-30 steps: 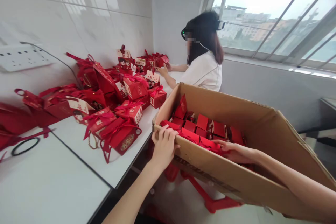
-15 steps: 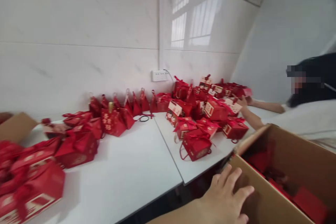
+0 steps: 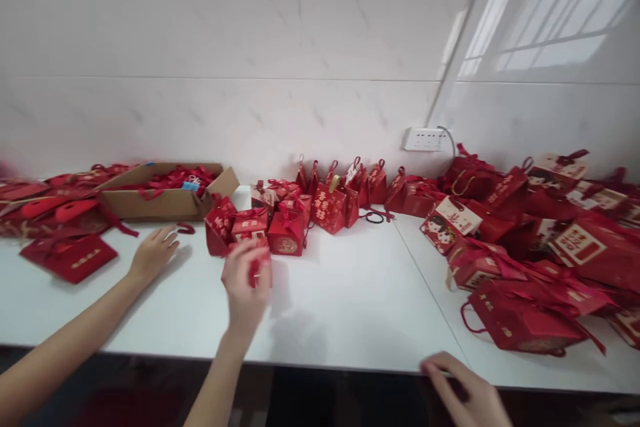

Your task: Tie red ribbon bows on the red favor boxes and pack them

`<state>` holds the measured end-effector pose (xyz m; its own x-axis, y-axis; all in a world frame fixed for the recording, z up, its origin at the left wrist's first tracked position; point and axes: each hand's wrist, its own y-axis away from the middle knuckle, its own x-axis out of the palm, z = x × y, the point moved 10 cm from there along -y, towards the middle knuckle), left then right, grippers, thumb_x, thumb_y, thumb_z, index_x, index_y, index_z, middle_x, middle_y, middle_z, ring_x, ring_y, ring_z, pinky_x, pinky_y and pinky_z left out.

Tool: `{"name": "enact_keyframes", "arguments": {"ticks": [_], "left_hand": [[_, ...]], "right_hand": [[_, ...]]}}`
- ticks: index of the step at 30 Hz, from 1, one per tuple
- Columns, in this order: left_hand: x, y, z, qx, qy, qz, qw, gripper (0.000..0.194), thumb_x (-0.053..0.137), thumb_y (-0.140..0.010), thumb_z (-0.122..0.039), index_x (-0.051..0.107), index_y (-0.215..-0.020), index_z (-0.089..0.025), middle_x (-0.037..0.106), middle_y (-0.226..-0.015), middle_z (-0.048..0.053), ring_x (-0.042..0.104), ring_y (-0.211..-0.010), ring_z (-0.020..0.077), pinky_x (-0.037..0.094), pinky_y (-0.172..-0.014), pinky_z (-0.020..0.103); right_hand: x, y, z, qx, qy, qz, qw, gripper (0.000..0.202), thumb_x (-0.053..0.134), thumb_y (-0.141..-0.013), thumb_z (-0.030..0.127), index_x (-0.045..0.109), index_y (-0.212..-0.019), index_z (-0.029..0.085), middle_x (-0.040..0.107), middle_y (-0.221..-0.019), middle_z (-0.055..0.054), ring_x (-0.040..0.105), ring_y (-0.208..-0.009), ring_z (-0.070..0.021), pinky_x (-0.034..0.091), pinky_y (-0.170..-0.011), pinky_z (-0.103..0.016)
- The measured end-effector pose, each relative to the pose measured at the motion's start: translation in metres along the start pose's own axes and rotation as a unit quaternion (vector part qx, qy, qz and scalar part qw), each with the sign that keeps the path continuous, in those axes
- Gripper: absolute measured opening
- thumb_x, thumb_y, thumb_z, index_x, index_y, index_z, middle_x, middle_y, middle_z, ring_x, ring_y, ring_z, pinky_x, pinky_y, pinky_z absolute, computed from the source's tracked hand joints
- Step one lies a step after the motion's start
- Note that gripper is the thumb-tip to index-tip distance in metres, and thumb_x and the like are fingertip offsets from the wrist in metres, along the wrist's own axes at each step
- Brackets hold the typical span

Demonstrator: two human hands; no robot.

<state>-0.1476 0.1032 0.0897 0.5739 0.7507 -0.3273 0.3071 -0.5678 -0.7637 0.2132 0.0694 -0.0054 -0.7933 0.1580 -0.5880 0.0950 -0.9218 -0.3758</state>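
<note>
From my view, the left hand (image 3: 247,273) is at the left of centre in the frame, blurred, its fingers bent narrow around a red box (image 3: 261,268) just in front of the small cluster (image 3: 287,236) of printed boxes. The grip is partly smeared, but red shows between the fingers and past them.

My right hand (image 3: 467,387) is at the lower right, over the table's front edge. Its fingers curve in with a dark gap between them; I can't tell whether the tips meet or pinch anything.

Another person's hand (image 3: 154,252) reaches in from the left edge, low over the white table (image 3: 345,300), near a dark red loop (image 3: 185,229). Behind it, at the upper side of the table, an open carton (image 3: 155,205) holds red ribbons (image 3: 185,178). Red bags (image 3: 60,210) lie left of the carton, with a flat red one (image 3: 70,259) in front.

Upright pouches (image 3: 377,183) line the wall at mid-frame, a black ring (image 3: 374,217) in front of them. A heap (image 3: 520,320) of ribboned boxes fills the right, below a wall socket (image 3: 427,139).
</note>
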Motion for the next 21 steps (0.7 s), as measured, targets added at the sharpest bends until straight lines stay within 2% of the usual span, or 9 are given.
{"name": "enact_keyframes", "arguments": {"ticks": [2, 3, 5, 8, 11, 14, 16, 19, 21], "left_hand": [[-0.037, 0.002, 0.059, -0.147, -0.009, -0.073, 0.986, 0.023, 0.052, -0.083, -0.030, 0.055, -0.104, -0.019, 0.053, -0.117, 0.011, 0.046, -0.118, 0.0266, 0.030, -0.105, 0.048], [-0.042, 0.008, 0.085, -0.216, 0.016, -0.075, 0.973, 0.028, 0.052, -0.083, -0.032, 0.053, -0.108, -0.019, 0.051, -0.121, 0.012, 0.043, -0.121, 0.0271, 0.028, -0.107, 0.048], [-0.034, 0.022, 0.121, -0.302, 0.079, -0.037, 0.949, 0.034, 0.047, -0.085, -0.037, 0.051, -0.113, -0.019, 0.051, -0.124, 0.013, 0.045, -0.120, 0.0271, 0.032, -0.105, 0.046], [-0.011, 0.030, 0.144, -0.330, 0.144, 0.027, 0.932, 0.039, 0.041, -0.086, -0.044, 0.052, -0.114, -0.019, 0.055, -0.122, 0.012, 0.052, -0.114, 0.0256, 0.042, -0.097, 0.041], [0.007, 0.028, 0.156, -0.345, 0.190, 0.062, 0.917, 0.045, 0.039, -0.085, -0.050, 0.050, -0.118, -0.021, 0.055, -0.124, 0.010, 0.054, -0.114, 0.0248, 0.045, -0.094, 0.039], [0.027, 0.027, 0.154, -0.362, 0.233, 0.108, 0.896, 0.049, 0.048, -0.080, -0.048, 0.048, -0.121, -0.022, 0.057, -0.122, 0.009, 0.058, -0.109, 0.0259, 0.048, -0.090, 0.039], [0.044, 0.032, 0.138, -0.366, 0.258, 0.150, 0.881, 0.052, 0.054, -0.077, -0.045, 0.047, -0.123, -0.022, 0.056, -0.124, 0.009, 0.057, -0.110, 0.0262, 0.048, -0.091, 0.039], [0.074, 0.054, 0.093, -0.363, 0.262, 0.221, 0.866, 0.057, 0.054, -0.077, -0.043, 0.040, -0.128, -0.022, 0.050, -0.130, 0.010, 0.049, -0.119, 0.0262, 0.045, -0.095, 0.039], [0.088, 0.071, 0.058, -0.346, 0.233, 0.261, 0.871, 0.060, 0.054, -0.079, -0.042, 0.035, -0.132, -0.022, 0.044, -0.134, 0.011, 0.043, -0.125, 0.0260, 0.042, -0.098, 0.039]], "right_hand": [[0.056, -0.014, 0.028, -0.011, -0.067, 0.049, 0.996, 0.030, 0.046, -0.089, 0.038, 0.061, -0.069, 0.022, 0.066, -0.065, -0.001, 0.066, -0.062, -0.0176, 0.054, -0.058, -0.023], [0.082, -0.018, 0.045, -0.023, -0.099, 0.087, 0.991, 0.029, 0.044, -0.091, 0.035, 0.061, -0.072, 0.021, 0.066, -0.068, -0.002, 0.065, -0.064, -0.0173, 0.053, -0.059, -0.023], [0.122, -0.023, 0.082, -0.063, -0.145, 0.166, 0.973, 0.026, 0.041, -0.092, 0.030, 0.060, -0.076, 0.021, 0.065, -0.073, -0.003, 0.063, -0.067, -0.0170, 0.052, -0.063, -0.026], [0.146, -0.027, 0.111, -0.099, -0.167, 0.245, 0.950, 0.020, 0.042, -0.090, 0.025, 0.060, -0.082, 0.021, 0.063, -0.079, -0.004, 0.061, -0.072, -0.0170, 0.050, -0.067, -0.028], [0.143, -0.031, 0.102, -0.074, -0.164, 0.266, 0.947, 0.019, 0.042, -0.091, 0.024, 0.059, -0.082, 0.020, 0.061, -0.081, -0.004, 0.059, -0.075, -0.0162, 0.048, -0.069, -0.027], [0.133, -0.029, 0.075, -0.014, -0.165, 0.255, 0.953, 0.022, 0.041, -0.092, 0.027, 0.059, -0.080, 0.020, 0.060, -0.081, -0.004, 0.057, -0.075, -0.0159, 0.047, -0.070, -0.027], [0.127, -0.025, 0.057, 0.037, -0.163, 0.237, 0.957, 0.025, 0.040, -0.092, 0.031, 0.059, -0.079, 0.020, 0.061, -0.081, -0.004, 0.057, -0.075, -0.0163, 0.046, -0.069, -0.027], [0.120, -0.020, 0.041, 0.105, -0.164, 0.214, 0.957, 0.023, 0.044, -0.091, 0.035, 0.060, -0.084, 0.020, 0.064, -0.085, -0.004, 0.059, -0.079, -0.0175, 0.047, -0.072, -0.028], [0.116, -0.020, 0.039, 0.126, -0.177, 0.205, 0.954, 0.022, 0.049, -0.088, 0.038, 0.059, -0.095, 0.020, 0.065, -0.091, -0.005, 0.060, -0.083, -0.0185, 0.047, -0.076, -0.029]]}}
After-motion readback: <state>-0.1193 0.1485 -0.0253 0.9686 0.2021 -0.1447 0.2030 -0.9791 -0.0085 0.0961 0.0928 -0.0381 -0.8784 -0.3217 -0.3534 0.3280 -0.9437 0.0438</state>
